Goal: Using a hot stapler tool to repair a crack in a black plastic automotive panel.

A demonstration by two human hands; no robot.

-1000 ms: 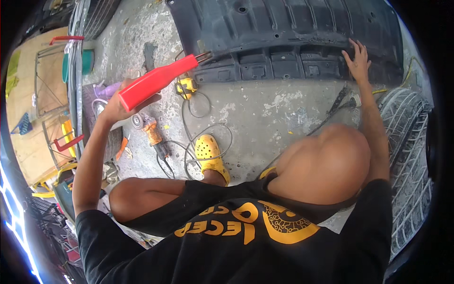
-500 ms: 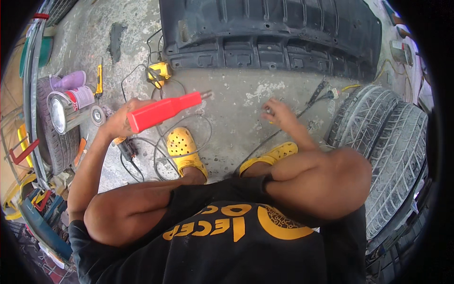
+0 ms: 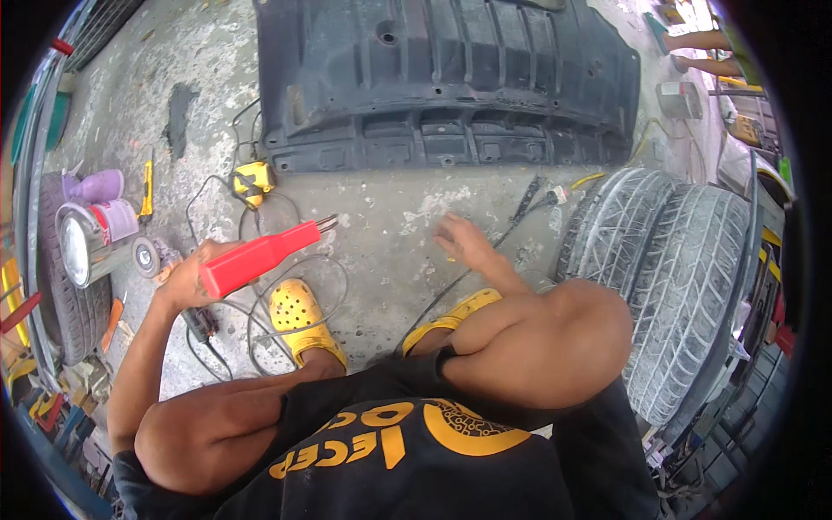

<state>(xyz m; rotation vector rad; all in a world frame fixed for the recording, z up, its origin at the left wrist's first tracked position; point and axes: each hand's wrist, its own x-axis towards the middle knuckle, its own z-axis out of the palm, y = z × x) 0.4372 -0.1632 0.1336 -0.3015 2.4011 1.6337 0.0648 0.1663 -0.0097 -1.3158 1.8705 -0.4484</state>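
Observation:
My left hand point(image 3: 189, 279) is wrapped round a red hot stapler point(image 3: 260, 258), with two thin metal prongs at its tip. The prongs point right and away from me, above the bare concrete. My right hand point(image 3: 468, 243) hangs over the floor beside a black cable, its fingers bent and drawn together. A small yellow bit shows at its fingertips; what it is I cannot make out. Left of my left hand is a grinder's round disc point(image 3: 146, 257), partly hidden by the hand. A large dark plastic car panel point(image 3: 442, 87) lies ahead of both hands.
Several dusty tyres point(image 3: 685, 286) stand on my right. On the left are a metal can point(image 3: 87, 247), a yellow cutter knife point(image 3: 147, 186) and another tyre point(image 3: 82, 312). A yellow-and-black power tool point(image 3: 252, 182) has its cord looping near my yellow clogs point(image 3: 299, 316). Another person's limbs point(image 3: 702, 43) show at upper right.
The view has swung, so the scene sits further left and lower, and more shows at upper right. My left hand keeps the hot stapler; my right hand's fingers remain bent.

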